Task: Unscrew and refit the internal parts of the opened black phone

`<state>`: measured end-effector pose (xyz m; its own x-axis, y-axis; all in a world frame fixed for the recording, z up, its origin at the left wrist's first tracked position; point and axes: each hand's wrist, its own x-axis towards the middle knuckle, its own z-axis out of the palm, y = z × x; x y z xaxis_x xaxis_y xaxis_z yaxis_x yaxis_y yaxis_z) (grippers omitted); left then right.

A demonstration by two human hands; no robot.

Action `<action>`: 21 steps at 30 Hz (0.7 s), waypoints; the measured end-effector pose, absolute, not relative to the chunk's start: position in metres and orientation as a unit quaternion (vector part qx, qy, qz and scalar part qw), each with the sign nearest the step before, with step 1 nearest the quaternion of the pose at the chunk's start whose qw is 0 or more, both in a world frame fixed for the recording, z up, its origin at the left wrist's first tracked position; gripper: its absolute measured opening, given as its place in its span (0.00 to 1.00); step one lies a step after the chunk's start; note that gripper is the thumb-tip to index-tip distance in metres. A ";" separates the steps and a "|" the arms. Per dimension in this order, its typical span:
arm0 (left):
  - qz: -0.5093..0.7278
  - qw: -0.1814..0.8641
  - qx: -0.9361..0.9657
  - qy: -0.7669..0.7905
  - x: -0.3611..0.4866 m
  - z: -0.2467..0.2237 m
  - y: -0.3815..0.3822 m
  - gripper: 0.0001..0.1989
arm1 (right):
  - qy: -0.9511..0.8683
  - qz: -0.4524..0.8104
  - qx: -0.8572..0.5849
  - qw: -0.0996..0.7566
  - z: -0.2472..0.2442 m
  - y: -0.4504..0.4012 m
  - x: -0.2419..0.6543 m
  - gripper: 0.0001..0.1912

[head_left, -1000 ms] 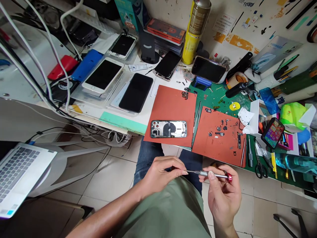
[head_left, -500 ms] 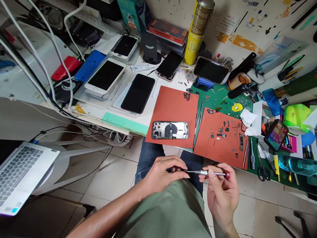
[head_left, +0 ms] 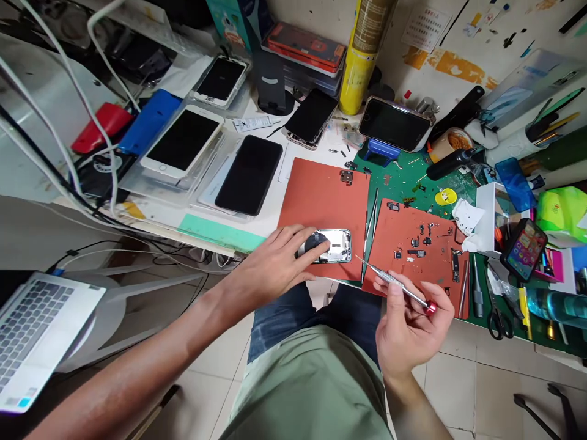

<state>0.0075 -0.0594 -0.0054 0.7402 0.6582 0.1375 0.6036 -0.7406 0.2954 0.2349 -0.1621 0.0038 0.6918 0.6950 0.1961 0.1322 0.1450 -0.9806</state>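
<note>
An opened phone housing (head_left: 340, 245) lies near the front edge of the left red mat (head_left: 316, 189). My left hand (head_left: 284, 260) rests over its left part, fingers spread and hiding that end. A slim metal screwdriver (head_left: 389, 279) with a red end cap is held in my right hand (head_left: 408, 324), its tip pointing up and left, a little right of the housing and apart from it. Small phone parts (head_left: 415, 243) are scattered on the right red mat (head_left: 389, 229). Tweezers (head_left: 370, 232) lie between the two mats.
Several phones, one of them black (head_left: 250, 175), lie at the left of the bench. Behind stands a yellow can (head_left: 358, 79). Scissors (head_left: 499, 321), a lit phone (head_left: 524, 247) and a bottle (head_left: 557, 307) are at the right. A laptop (head_left: 41, 324) is at the lower left.
My left hand has left the screwdriver's tip and moved up and left onto the housing. The screwdriver, still in my right hand, now tilts up to the left.
</note>
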 end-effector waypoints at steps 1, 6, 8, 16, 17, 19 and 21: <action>0.111 0.105 0.930 0.335 0.007 -0.006 -0.056 0.28 | -0.349 0.181 -0.619 0.680 -0.002 -0.158 0.231 0.20; 0.117 0.098 0.942 0.299 0.004 -0.008 -0.045 0.24 | -0.435 0.067 -0.614 0.655 -0.036 -0.146 0.218 0.22; 0.122 0.112 0.941 0.295 0.004 -0.007 -0.040 0.22 | -0.447 0.032 -0.614 0.650 -0.044 -0.144 0.217 0.22; 0.012 0.083 0.961 0.264 0.019 0.014 -0.016 0.29 | -0.485 -0.010 -0.600 0.636 -0.047 -0.135 0.213 0.27; 0.005 0.080 0.962 0.259 0.020 0.016 -0.014 0.31 | -0.492 -0.010 -0.599 0.632 -0.047 -0.134 0.212 0.28; 0.000 0.084 0.964 0.252 0.023 0.017 -0.009 0.34 | -0.501 -0.013 -0.603 0.621 -0.049 -0.133 0.210 0.30; 0.005 0.104 0.963 0.249 0.024 0.017 -0.004 0.35 | -0.503 -0.022 -0.611 0.611 -0.051 -0.133 0.207 0.30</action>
